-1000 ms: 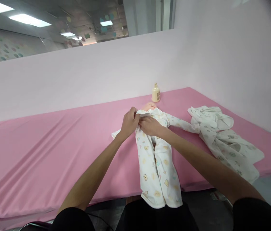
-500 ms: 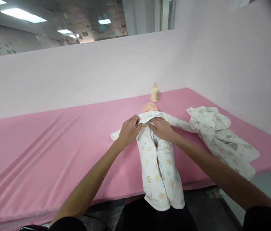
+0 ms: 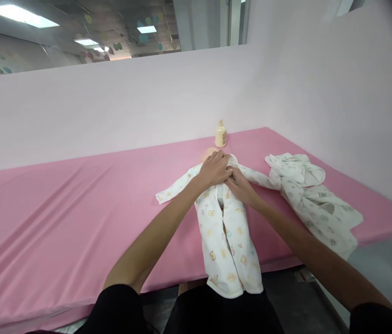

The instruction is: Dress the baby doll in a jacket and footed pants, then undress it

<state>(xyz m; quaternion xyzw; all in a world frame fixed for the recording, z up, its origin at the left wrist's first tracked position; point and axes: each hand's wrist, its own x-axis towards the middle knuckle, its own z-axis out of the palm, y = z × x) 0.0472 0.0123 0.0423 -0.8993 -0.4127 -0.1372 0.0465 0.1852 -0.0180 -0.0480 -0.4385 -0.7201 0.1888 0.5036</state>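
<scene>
A doll lies on its back in a white baby romper (image 3: 222,236) printed with small bears. Only part of the doll's head (image 3: 208,153) shows above the collar, behind my left hand. My left hand (image 3: 216,168) is over the chest near the neckline, its fingers closed on the romper's upper front. Right beside it, my right hand (image 3: 240,185) pinches the romper's front edge, and the two hands' fingertips meet. Below the hands the romper's front stands apart in a narrow gap. Its legs hang over the near edge of the bed.
A pink sheet (image 3: 78,222) covers the bed. Behind the doll's head stands a cream pump bottle (image 3: 221,135). Crumpled white printed cloth (image 3: 316,199) lies at the right, touching the romper's right-side sleeve. White walls (image 3: 129,102) close off the back and right.
My left hand has moved right and up, from the left of the chest to the neckline beside my right hand. The collar flap it held is drawn across, and the left-side sleeve now shows more.
</scene>
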